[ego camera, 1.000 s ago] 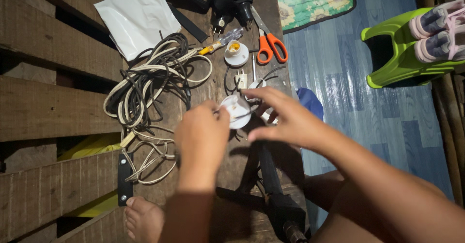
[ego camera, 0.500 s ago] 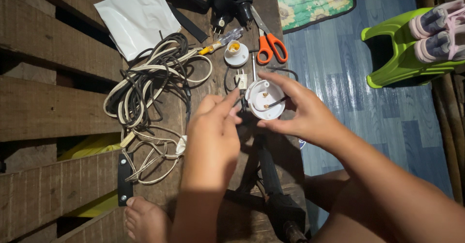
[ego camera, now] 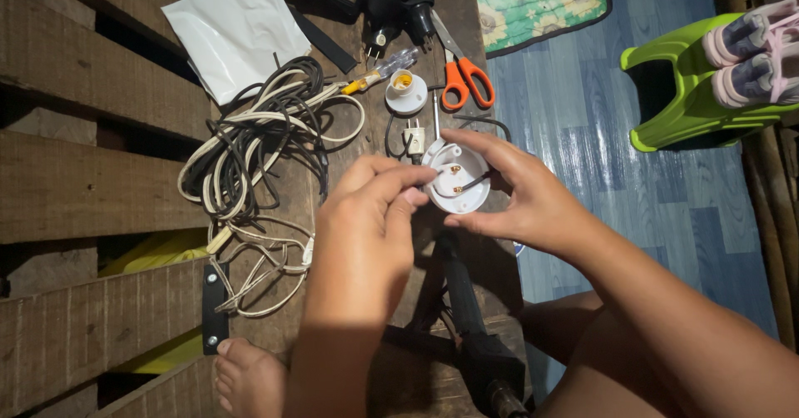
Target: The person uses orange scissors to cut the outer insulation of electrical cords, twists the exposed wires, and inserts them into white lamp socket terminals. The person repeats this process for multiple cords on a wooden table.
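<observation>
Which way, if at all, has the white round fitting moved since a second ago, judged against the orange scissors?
Yes. The white round fitting has risen toward the orange scissors, and now shows its open side.

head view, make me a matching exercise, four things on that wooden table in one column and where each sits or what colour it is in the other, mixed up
Things:
1. scissors
2. white round fitting
3. tangle of cables
4. white plastic sheet

Descriptions:
A. lying flat at the far left of the table
B. held in the right hand, left hand at its rim
C. orange handles
D. coiled black and cream, left of the hands

Pairs: 1-C, 2-B, 3-D, 4-A
</observation>
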